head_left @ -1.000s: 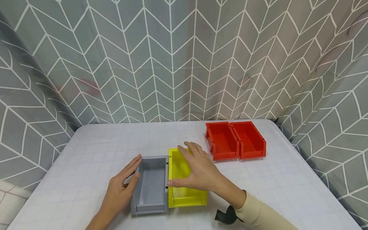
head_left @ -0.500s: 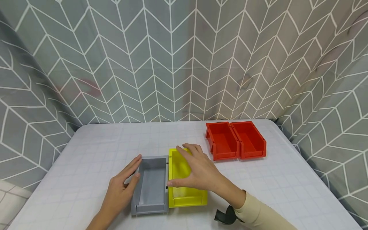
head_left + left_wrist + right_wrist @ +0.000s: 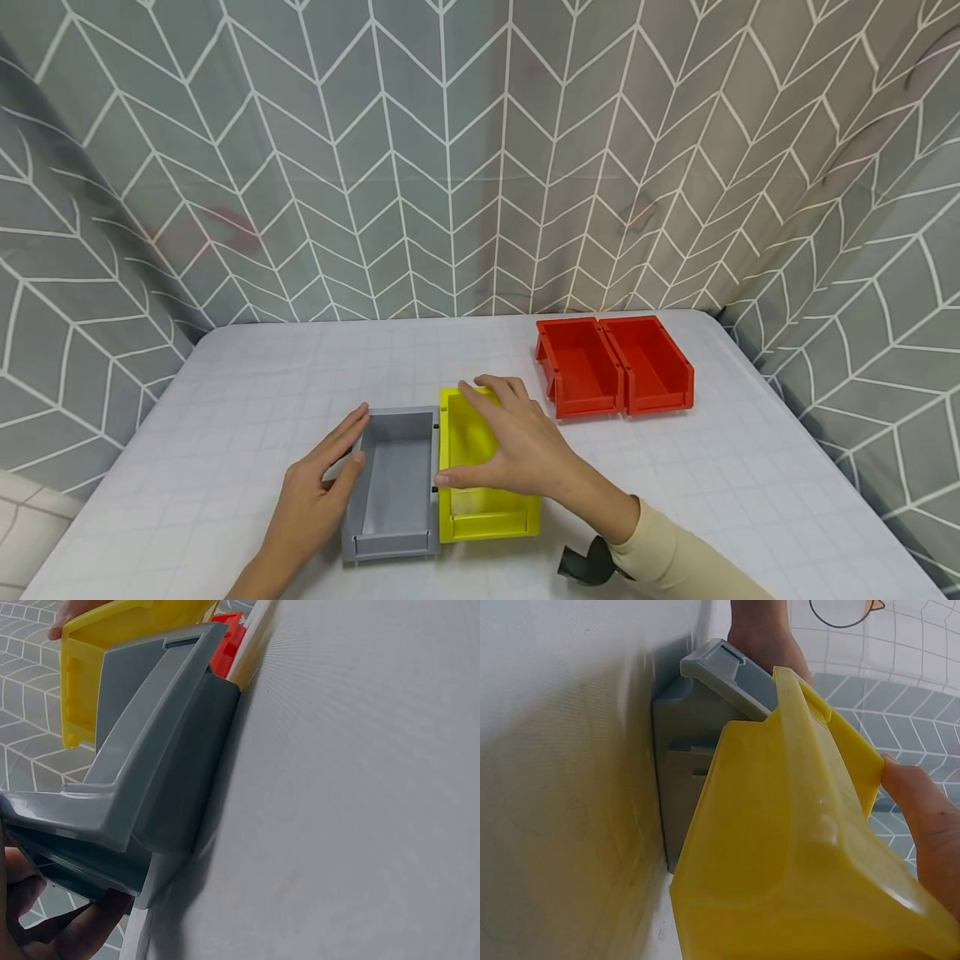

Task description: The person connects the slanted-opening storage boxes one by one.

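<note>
Using the white table (image 3: 247,400) as the reference surface, hold the work level and flat on it. The gray bin (image 3: 397,483) stands toward its near side; the yellow bin (image 3: 468,442) is directly at its right, long wall to long wall. Whether the yellow base is fully seated cannot be told. Two red bins (image 3: 581,371) stand farther back, to the right. Step in hand, as judged: aligning the adjoining walls. Brace the gray bin with the left hand (image 3: 318,492), its fingers extended along the outer wall. Guide the yellow bin with the right hand (image 3: 517,446), which grips it across the opening, thumb on the seam-side rim. Press evenly; skewed force could twist the seam, and the gray front already projects slightly nearer. Inspect the dark tabs (image 3: 437,426) last.
</note>
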`<state>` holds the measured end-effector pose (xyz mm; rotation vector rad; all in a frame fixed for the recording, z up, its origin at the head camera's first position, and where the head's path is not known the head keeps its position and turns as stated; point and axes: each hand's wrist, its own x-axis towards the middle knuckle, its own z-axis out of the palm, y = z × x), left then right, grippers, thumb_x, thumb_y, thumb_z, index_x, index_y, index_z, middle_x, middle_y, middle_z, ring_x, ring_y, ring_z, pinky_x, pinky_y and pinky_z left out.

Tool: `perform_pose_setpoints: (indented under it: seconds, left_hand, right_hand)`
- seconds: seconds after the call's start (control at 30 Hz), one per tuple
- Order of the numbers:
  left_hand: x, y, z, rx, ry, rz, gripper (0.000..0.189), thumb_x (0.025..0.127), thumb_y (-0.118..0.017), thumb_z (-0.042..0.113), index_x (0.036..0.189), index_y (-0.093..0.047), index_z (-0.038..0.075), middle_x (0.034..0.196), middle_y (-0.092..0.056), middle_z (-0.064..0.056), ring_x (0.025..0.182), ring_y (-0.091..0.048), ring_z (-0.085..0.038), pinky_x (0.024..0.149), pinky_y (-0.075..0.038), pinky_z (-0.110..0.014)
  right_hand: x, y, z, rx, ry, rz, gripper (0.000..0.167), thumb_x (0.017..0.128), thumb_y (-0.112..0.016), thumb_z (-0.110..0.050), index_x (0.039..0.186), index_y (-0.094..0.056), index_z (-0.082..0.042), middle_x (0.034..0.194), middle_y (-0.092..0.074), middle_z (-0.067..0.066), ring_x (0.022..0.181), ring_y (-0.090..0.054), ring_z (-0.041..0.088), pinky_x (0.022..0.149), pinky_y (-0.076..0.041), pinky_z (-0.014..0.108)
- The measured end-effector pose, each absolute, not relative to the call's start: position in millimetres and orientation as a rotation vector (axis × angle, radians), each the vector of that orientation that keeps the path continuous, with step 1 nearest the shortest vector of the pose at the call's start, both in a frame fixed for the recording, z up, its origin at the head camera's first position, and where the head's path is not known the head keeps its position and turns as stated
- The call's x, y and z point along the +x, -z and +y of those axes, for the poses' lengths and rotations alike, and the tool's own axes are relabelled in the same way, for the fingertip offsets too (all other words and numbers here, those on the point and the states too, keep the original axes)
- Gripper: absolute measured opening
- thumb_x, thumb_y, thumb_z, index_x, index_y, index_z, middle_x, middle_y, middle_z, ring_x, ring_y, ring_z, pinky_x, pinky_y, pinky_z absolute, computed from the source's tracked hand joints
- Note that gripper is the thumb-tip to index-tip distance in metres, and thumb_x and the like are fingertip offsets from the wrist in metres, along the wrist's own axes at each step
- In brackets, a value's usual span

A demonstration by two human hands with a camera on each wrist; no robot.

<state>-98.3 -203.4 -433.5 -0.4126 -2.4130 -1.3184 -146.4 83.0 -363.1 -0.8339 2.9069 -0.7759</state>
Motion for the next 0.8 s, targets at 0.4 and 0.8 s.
perform_pose_setpoints:
  seconds: [0.4, 0.8]
  left_hand:
    - [-98.1, 432.3, -203.5, -0.388, 1.330, -2.433, 0.051, 0.106, -0.060, 0.006, 0.154, -0.054, 0.023, 0.159, -0.046, 0.008, 0.139, -0.048, -0.018, 0.072, -0.059, -0.025]
    - [-98.8, 435.3, -203.8, -0.389, 1.340, -2.420, 0.052, 0.105, -0.061, 0.005, 0.154, -0.054, 0.024, 0.159, -0.046, 0.008, 0.139, -0.048, -0.018, 0.069, -0.059, -0.025]
  right_hand:
    - [-147.0, 363.6, 82.8, -0.848, 0.783, 2.904, 0.108, 0.073, -0.071, -0.080, 0.160, -0.045, -0.022, 0.160, -0.040, 0.007, 0.138, -0.041, 0.031, 0.097, -0.049, 0.061]
    - [-148.3, 366.0, 83.4, -0.889, 0.785, 2.899, 0.108, 0.074, -0.072, -0.079, 0.161, -0.044, -0.020, 0.159, -0.041, 0.007, 0.139, -0.037, 0.029, 0.100, -0.047, 0.058]
